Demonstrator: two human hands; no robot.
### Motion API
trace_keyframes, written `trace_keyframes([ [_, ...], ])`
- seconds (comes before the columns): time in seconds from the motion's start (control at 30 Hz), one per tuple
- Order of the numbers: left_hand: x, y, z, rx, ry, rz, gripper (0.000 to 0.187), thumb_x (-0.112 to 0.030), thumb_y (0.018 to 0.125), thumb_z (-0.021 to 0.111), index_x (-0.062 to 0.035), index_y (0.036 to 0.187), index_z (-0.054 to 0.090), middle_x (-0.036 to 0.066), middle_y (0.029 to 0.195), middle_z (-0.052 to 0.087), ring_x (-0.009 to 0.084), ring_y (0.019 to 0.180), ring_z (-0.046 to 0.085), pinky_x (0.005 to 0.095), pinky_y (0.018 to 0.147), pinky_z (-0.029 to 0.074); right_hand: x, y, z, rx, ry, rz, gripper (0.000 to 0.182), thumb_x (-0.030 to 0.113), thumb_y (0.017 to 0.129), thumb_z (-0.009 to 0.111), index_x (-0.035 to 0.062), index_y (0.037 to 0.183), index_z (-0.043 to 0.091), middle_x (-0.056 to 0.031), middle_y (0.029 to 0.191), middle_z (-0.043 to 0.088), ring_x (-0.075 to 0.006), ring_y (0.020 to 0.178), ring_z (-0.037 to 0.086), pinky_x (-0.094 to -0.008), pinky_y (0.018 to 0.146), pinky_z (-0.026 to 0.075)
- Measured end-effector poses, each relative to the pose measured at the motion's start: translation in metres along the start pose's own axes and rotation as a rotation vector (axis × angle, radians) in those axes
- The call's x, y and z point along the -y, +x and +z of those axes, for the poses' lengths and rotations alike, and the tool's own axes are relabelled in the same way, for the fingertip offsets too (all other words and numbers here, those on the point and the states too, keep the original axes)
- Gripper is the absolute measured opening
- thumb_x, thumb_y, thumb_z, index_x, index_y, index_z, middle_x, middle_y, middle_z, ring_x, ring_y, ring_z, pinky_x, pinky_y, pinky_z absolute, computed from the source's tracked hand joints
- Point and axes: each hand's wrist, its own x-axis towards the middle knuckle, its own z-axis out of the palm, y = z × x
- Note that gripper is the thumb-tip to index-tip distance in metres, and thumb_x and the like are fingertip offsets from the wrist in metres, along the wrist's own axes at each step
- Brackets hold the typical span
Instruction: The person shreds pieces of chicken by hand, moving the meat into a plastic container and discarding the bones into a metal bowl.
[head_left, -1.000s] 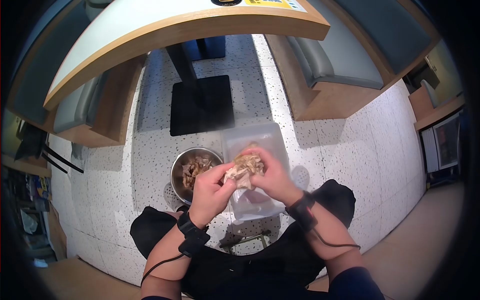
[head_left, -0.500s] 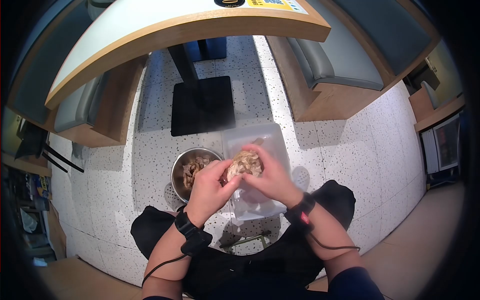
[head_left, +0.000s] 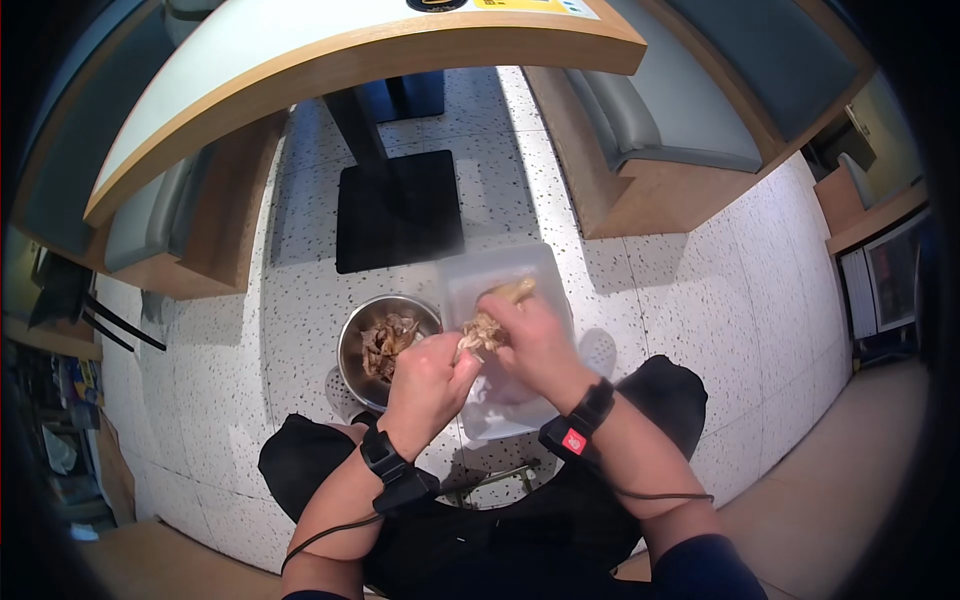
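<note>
A pale brown, ragged clump of food [head_left: 487, 328], perhaps mushroom or meat, is held between my two hands over a translucent plastic tub [head_left: 482, 412]. My left hand [head_left: 428, 380] pinches its left end, fingers curled. My right hand [head_left: 530, 340] wraps round the other side, with a yellowish end showing above the fingers. Left of the tub, a steel bowl [head_left: 350, 357] on the floor holds brown torn pieces [head_left: 385, 345]. Blurred contents lie in the tub, partly hidden by my hands.
A white table with a wooden edge [head_left: 400, 55] stands ahead on a black base [head_left: 400, 215]. Padded benches flank it at left [head_left: 150, 225] and right [head_left: 690, 130]. My knees are on both sides, and a perforated shoe [head_left: 598, 352] is beside the tub.
Both hands have turned inward and closed more tightly on the clump, which now looks narrower and stretched between them. The view has shifted slightly.
</note>
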Motion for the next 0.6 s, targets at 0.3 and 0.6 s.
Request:
trace_keyframes([
  [0.3,-0.012,0.007,-0.016,0.214,-0.174,-0.363,0.023,-0.017,0.088,0.062,0.0052,0.083,0.068,0.024,0.067,0.062,0.0369,0.061,0.064,0.0403,0.059,0.05,-0.004,0.001,0.005,0.05,-0.05,-0.019,0.039,0.014,0.073,0.081,0.0085,0.108,0.066,-0.0126,0.094,0.065,-0.0348,0.091,0.061,-0.043,0.078,0.051],
  [0.6,0.006,-0.001,-0.006,0.247,-0.336,-0.403,0.024,-0.021,0.099,0.062,0.0014,0.091,0.067,-0.001,0.065,0.058,0.0066,0.055,0.052,0.0273,0.052,0.043,-0.003,0.005,0.001,0.006,-0.016,-0.079,0.03,0.011,0.077,0.074,0.01,0.105,0.062,-0.0139,0.09,0.063,-0.0361,0.089,0.06,-0.0452,0.075,0.052],
])
